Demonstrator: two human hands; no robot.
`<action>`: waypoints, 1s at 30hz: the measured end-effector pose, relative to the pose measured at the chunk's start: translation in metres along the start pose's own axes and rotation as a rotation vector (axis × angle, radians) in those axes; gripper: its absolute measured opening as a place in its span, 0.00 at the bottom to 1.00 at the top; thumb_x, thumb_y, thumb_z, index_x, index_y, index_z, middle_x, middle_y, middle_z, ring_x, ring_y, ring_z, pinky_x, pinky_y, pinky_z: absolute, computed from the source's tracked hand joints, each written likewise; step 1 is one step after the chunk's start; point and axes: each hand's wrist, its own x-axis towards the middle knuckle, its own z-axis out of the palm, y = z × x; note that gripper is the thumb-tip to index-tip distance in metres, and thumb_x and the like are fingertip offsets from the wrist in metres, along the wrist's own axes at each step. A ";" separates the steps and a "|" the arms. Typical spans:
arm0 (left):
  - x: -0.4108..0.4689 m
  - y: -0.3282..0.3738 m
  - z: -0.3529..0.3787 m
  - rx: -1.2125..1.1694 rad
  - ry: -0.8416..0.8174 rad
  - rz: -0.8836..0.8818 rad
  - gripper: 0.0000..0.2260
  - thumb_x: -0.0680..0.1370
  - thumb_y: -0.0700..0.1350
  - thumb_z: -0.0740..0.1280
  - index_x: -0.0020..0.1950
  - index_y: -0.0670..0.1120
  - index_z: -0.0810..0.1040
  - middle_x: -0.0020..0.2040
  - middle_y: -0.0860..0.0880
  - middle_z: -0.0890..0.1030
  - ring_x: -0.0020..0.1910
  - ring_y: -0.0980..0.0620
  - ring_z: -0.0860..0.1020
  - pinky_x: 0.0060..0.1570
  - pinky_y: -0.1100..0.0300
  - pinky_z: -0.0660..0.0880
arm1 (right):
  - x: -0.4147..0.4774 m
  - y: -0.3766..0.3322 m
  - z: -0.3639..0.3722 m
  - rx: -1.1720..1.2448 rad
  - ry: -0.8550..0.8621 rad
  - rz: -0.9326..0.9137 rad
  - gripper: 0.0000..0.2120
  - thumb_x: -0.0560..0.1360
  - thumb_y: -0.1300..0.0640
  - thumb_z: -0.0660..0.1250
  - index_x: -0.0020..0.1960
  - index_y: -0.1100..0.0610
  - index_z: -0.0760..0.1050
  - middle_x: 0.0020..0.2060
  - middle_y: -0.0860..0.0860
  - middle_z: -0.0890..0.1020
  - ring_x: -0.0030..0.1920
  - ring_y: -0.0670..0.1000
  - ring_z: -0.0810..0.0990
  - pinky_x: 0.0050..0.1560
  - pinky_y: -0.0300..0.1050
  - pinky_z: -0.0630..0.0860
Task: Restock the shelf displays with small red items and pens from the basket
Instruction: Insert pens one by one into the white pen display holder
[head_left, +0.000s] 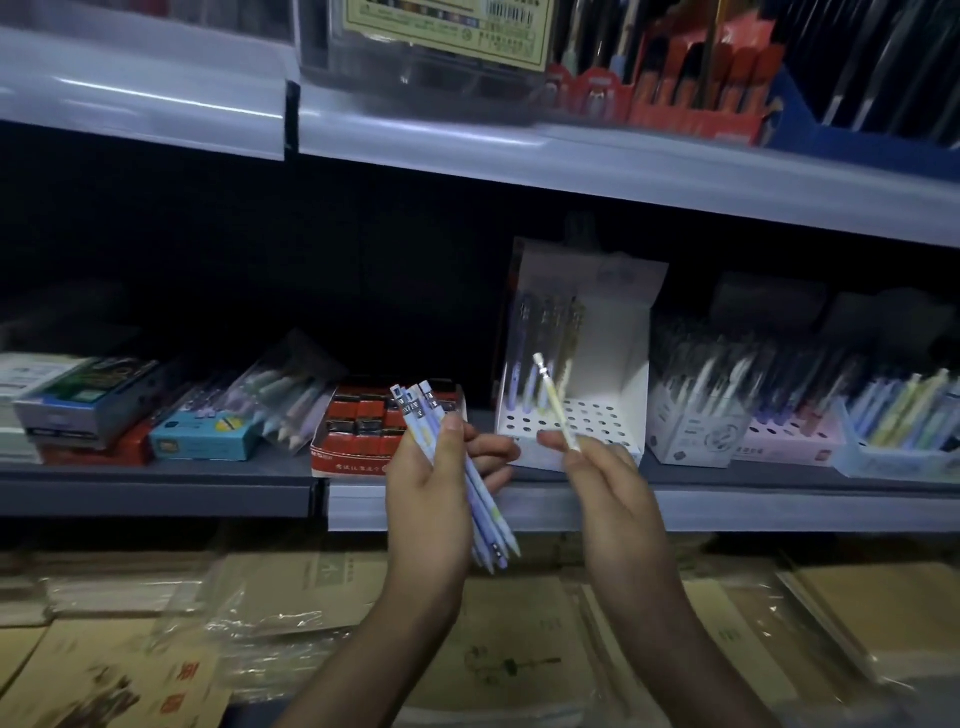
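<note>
Head view, one frame. Your left hand (431, 499) grips a bundle of pens (488, 514), fingers curled round the barrels, clicker ends up, tips pointing down and to the right. Your right hand (618, 493) pinches a single yellow-green pen (557, 402) near its lower end, between thumb and fingertips; the silver end stands up and tilts left. Hands: apart, near each other, both before the edge of the middle shelf (156, 491). That single pen is held in front of the white display box (618, 353), whose base is perforated; whether it touches the box, cannot tell. A few pens stand at the box's back left. Just left of it on the same shelf sits a red carton (363, 447) of small red items. To the right, more pen stands (696, 415). Below lie wrapped notebooks (291, 587).
</note>
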 end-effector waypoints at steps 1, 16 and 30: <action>0.001 0.001 -0.003 0.018 -0.005 0.010 0.15 0.86 0.46 0.59 0.55 0.34 0.75 0.42 0.39 0.86 0.45 0.43 0.87 0.44 0.58 0.84 | 0.004 -0.004 -0.004 0.054 -0.024 0.014 0.13 0.86 0.56 0.59 0.57 0.44 0.81 0.44 0.40 0.79 0.44 0.33 0.76 0.47 0.26 0.69; 0.017 0.001 -0.017 0.176 -0.090 0.040 0.13 0.86 0.50 0.60 0.48 0.42 0.73 0.33 0.46 0.73 0.27 0.50 0.70 0.26 0.58 0.71 | 0.084 -0.017 0.011 0.118 0.062 -0.112 0.05 0.81 0.59 0.68 0.52 0.49 0.78 0.46 0.50 0.82 0.51 0.56 0.83 0.53 0.51 0.83; 0.037 -0.005 -0.013 0.119 -0.014 0.086 0.12 0.87 0.49 0.58 0.44 0.50 0.69 0.31 0.52 0.67 0.26 0.57 0.60 0.23 0.64 0.59 | 0.096 0.005 0.019 -0.208 0.112 -0.265 0.03 0.81 0.58 0.68 0.54 0.54 0.79 0.42 0.46 0.83 0.41 0.47 0.84 0.46 0.50 0.82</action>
